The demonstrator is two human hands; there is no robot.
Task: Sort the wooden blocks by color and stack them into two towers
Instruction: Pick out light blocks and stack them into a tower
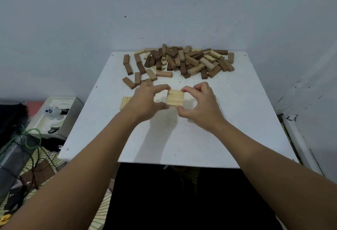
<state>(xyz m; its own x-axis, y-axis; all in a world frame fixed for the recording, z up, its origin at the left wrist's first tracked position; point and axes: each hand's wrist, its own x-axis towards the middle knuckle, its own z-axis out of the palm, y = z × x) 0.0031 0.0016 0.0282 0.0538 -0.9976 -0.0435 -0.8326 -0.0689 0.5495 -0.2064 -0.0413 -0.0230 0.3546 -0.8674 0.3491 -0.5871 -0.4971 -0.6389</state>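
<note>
Step in hand: I judge I am squaring up a layer of pale blocks (175, 97), the start of the light-coloured tower, near the middle of the white table (182, 138).
Left hand: my left hand (145, 100) is curled around the left end of the pale layer, fingers over the top, thumb below.
Right hand: my right hand (198, 100) pinches the right end of the same layer, fingertips bent in at its upper corner and thumb at the near edge.
Hands together: both are clamped on the one group of blocks, pressing from opposite ends.
Where the blocks lie: the held layer is between my hands; I cannot tell whether it rests on the table or on blocks below.
Second pale set: another pale piece (125, 102) shows just left of my left wrist, mostly hidden.
Unsorted pile: a mixed heap of dark and pale blocks (182, 61) lies along the far edge, with a few dark strays (130, 76) spread to its left.
Look of the blocks: long, plain rectangular sticks, grain visible, laid side by side with flush tops.
Next move calls for: letting go gently so the layer stays aligned, then reaching to the heap for more pale sticks; no dark tower is visible yet.
</note>
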